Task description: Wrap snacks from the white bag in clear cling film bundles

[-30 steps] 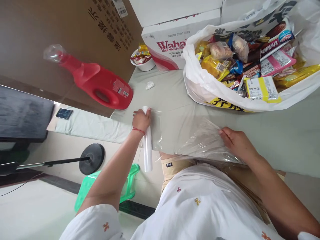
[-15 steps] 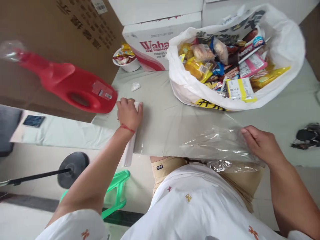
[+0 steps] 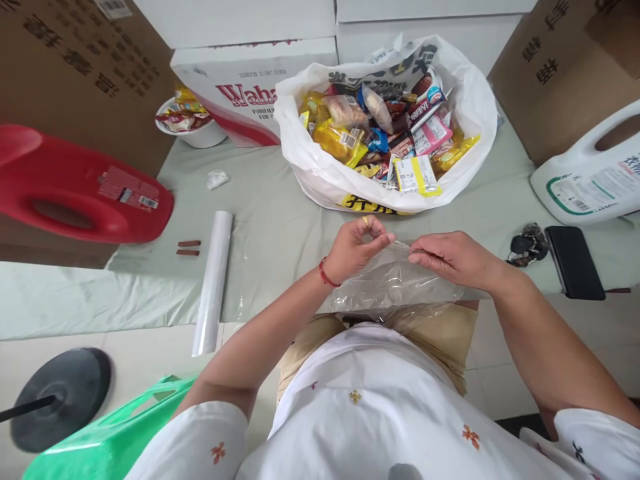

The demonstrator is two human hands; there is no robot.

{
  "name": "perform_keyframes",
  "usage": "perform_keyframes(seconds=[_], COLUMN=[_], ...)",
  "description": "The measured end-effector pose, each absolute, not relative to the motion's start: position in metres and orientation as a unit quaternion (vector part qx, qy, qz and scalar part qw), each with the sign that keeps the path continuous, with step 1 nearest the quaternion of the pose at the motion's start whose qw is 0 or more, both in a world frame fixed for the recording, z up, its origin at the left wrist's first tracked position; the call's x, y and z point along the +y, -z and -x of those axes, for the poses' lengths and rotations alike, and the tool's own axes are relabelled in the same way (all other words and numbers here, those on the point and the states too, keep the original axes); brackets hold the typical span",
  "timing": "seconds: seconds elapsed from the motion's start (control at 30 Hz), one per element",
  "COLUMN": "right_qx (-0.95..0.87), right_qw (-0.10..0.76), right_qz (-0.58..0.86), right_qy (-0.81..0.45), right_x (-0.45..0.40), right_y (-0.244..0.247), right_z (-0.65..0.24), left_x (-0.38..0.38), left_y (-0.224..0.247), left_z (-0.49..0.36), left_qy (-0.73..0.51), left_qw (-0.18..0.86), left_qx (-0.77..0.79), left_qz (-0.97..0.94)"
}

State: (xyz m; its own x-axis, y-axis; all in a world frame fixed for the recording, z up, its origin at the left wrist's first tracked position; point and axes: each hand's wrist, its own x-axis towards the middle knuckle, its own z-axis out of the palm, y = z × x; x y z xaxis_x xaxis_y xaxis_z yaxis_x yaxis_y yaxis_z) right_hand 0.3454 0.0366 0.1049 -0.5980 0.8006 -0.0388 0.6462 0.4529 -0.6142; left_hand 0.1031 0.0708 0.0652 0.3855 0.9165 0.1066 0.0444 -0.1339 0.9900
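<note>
Clear plastic film (image 3: 395, 283) spreads over the table's front edge and hangs toward my lap. Thumb and finger of my left hand (image 3: 357, 247) pinch its upper edge. Close by on the right, my right hand (image 3: 445, 257) is closed on the same edge, with a short taut stretch of film between the two. The white roll (image 3: 215, 280) lies to the left, its near end jutting past the table edge. Just behind my hands stands a white plastic bag (image 3: 320, 183), wide open and full of wrapped snacks (image 3: 380, 137).
A red jug (image 3: 90, 193) and two brown strips (image 3: 189, 248) lie left. At the back are a white bowl (image 3: 200, 133) of packets and a Wahaha box (image 3: 250, 93). Keys (image 3: 527, 245), a black phone (image 3: 575, 261) and a white jug (image 3: 590, 173) sit right. Below is a green stool (image 3: 110, 433).
My left hand has left the roll and moved right to the film's edge. My right hand has shifted left and up in view, still holding the film. The view has swung right.
</note>
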Motion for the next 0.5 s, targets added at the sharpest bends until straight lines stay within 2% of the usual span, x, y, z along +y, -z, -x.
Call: perform_keyframes(seconds=[0.17,0.27,0.4,0.5], right_qx=[-0.816,-0.792,-0.724,-0.628], right_qw=[0.09,0.097,0.191,0.285], right_qz=[0.442,0.439,0.471,0.551], right_qy=[-0.361,-0.413,-0.466,-0.47], right_x=[0.016,-0.002,-0.005,0.018], right_y=[-0.12,-0.132,-0.131,-0.106], right_z=[-0.383,-0.4,-0.406,-0.4], left_x=[0.025,-0.016,-0.036,-0.008], left_y=[-0.106,-0.126,-0.129,-0.103], left_z=[-0.05,-0.013,0.008,0.004], left_qy=[-0.39,-0.408,-0.424,-0.444], left_qw=[0.551,0.57,0.622,0.575], left_qx=[0.425,0.432,0.447,0.499], left_qz=[-0.602,-0.568,-0.484,-0.472])
